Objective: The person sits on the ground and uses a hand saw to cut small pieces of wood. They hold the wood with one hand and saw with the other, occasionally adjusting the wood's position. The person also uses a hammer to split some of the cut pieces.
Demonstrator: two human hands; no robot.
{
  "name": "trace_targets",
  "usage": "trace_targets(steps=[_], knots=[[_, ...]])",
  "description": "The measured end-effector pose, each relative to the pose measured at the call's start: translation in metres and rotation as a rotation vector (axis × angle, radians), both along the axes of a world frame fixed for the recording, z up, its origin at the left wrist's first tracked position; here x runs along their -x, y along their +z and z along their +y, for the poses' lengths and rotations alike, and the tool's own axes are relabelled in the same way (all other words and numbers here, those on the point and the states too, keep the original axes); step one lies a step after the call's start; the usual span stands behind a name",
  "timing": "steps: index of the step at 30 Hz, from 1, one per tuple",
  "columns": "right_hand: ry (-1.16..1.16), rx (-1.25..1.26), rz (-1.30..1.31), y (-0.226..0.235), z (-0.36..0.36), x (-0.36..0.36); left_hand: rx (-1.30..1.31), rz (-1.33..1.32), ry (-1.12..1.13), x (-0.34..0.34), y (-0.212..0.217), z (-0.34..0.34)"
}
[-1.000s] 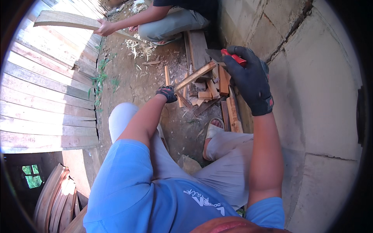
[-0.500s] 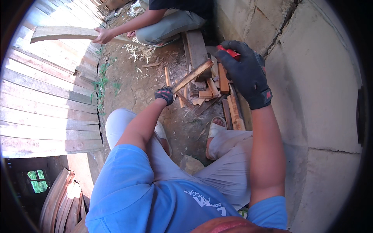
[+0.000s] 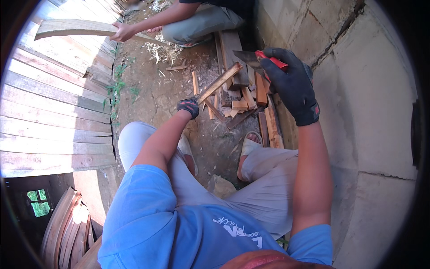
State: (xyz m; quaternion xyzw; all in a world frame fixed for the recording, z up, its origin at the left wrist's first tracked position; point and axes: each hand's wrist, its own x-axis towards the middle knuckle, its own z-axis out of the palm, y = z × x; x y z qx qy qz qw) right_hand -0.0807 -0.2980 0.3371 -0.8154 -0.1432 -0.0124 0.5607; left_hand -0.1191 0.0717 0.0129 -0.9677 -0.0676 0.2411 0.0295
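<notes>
My left hand (image 3: 189, 107), in a dark work glove, is closed round the near end of a narrow wooden strip (image 3: 220, 82). The strip slants up to the right, and its far end comes close to a thick wooden block (image 3: 234, 49). Higher up on the right, my gloved right hand (image 3: 290, 85) grips a handsaw by its red handle (image 3: 275, 62). Its broad grey blade (image 3: 247, 58) points left, near the strip's far end; the teeth cannot be made out.
Several wood offcuts (image 3: 239, 105) lie between my feet and the block. A cracked concrete wall (image 3: 371, 116) rises on my right. Ahead, another person's hand (image 3: 123, 32) holds a curved board (image 3: 71, 28). Stacked planks (image 3: 53, 139) line the left side, and curved timbers (image 3: 67, 224) stand lower left.
My right hand has shifted slightly right and turned, so more of the saw blade shows. The strip's far end has moved a little left and up. The other person's hand has barely moved.
</notes>
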Motion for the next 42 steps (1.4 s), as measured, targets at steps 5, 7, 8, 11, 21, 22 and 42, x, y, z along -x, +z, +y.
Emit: trace_targets(steps=[5, 7, 8, 11, 21, 22, 42], knots=[[0.041, 0.104, -0.149, -0.011, -0.005, -0.006, -0.067, 0.13, 0.027, 0.001, 0.006, -0.003], [0.04, 0.094, -0.156, -0.012, -0.003, -0.006, -0.055, 0.152, 0.01, 0.006, 0.01, 0.0], [0.035, 0.08, -0.137, -0.012, -0.002, -0.005, -0.049, 0.163, 0.001, 0.007, 0.01, 0.001], [0.046, 0.128, -0.171, -0.014, 0.0, -0.006, -0.073, 0.182, 0.001, 0.011, 0.007, 0.006], [0.126, 0.075, 0.066, 0.0, 0.004, 0.002, -0.069, 0.175, -0.033, 0.019, -0.014, 0.011], [0.152, 0.063, 0.019, -0.008, 0.0, -0.001, -0.057, 0.183, -0.04, 0.018, -0.012, 0.005], [0.258, 0.165, -0.085, -0.006, 0.007, 0.006, -0.034, 0.251, -0.073, 0.016, 0.004, -0.009]])
